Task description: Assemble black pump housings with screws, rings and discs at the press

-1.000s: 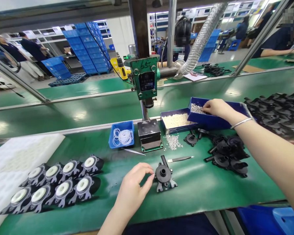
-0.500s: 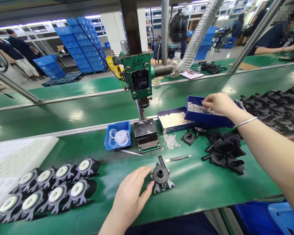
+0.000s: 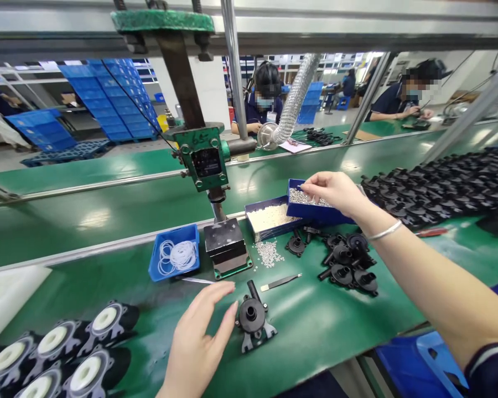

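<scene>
My left hand [image 3: 201,337] rests open on the green bench, its fingertips beside a black plastic pump housing [image 3: 252,320] that stands alone near the front edge. My right hand [image 3: 334,190] reaches across to a blue tray of small silver parts [image 3: 301,207], fingers pinched together just above the parts; what they hold is too small to make out. A bracelet circles that wrist. A second blue tray of white pieces [image 3: 269,218] sits beside it.
A green press [image 3: 203,157] stands over a black fixture block [image 3: 226,246]. A blue tray of white rings [image 3: 175,257], tweezers [image 3: 280,282], loose silver parts [image 3: 268,253], a pile of black housings [image 3: 348,262], and housings with white discs [image 3: 58,354] surround me. Other people work behind.
The view has tilted up and swung right, so everything sits lower and further left. My right hand has lifted slightly out of the silver parts tray. My left hand stays by the housing.
</scene>
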`<act>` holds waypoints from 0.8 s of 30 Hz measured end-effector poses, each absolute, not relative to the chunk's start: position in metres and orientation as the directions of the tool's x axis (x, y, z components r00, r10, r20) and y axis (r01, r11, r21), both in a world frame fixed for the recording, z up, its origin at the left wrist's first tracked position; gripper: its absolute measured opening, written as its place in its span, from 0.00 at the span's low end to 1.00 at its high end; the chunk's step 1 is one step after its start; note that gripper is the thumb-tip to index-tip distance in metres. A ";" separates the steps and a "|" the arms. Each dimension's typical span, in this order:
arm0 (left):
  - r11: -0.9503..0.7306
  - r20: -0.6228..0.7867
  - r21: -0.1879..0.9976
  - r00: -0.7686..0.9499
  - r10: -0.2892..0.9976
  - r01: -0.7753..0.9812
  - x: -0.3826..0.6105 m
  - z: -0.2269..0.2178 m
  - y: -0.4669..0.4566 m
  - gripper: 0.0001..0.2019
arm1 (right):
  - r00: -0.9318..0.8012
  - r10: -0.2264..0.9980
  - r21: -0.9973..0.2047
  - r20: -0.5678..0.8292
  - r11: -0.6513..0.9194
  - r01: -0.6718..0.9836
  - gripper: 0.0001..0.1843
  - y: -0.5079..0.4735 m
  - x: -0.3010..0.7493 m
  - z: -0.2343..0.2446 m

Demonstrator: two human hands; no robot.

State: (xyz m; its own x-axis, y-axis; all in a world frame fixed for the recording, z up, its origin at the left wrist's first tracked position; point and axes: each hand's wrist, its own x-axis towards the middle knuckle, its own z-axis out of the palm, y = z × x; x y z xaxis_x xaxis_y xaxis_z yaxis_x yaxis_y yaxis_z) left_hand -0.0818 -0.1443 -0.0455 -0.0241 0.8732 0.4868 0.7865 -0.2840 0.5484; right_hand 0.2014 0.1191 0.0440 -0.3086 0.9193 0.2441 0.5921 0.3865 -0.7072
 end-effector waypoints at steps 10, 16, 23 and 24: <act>-0.302 0.386 0.879 -0.181 0.904 0.368 -0.041 -0.020 -0.115 0.01 | -0.831 0.554 -0.981 -0.051 0.130 0.147 0.14 -0.015 0.142 0.023; -0.260 0.379 0.842 -0.175 0.909 0.473 -0.060 -0.021 -0.120 0.03 | -0.803 0.595 -0.999 -0.032 -0.008 0.033 0.16 -0.010 0.131 0.011; -0.267 0.283 0.631 0.104 0.953 0.729 -0.078 -0.048 -0.118 0.06 | -0.701 0.711 -0.988 -0.049 0.070 0.141 0.18 0.000 0.141 0.001; -0.269 0.277 0.609 0.118 0.954 0.746 -0.078 -0.051 -0.118 0.06 | -0.701 0.711 -0.987 -0.060 0.064 0.149 0.18 0.000 0.143 -0.001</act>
State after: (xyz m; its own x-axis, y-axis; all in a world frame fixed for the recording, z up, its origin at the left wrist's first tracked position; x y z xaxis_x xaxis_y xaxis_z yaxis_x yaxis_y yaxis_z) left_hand -0.0782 -0.1175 -0.0505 0.1176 0.9536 0.2770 0.7458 -0.2690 0.6094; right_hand 0.1429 -0.0005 -0.0010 -0.7006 0.7111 -0.0598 0.1486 0.0635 -0.9869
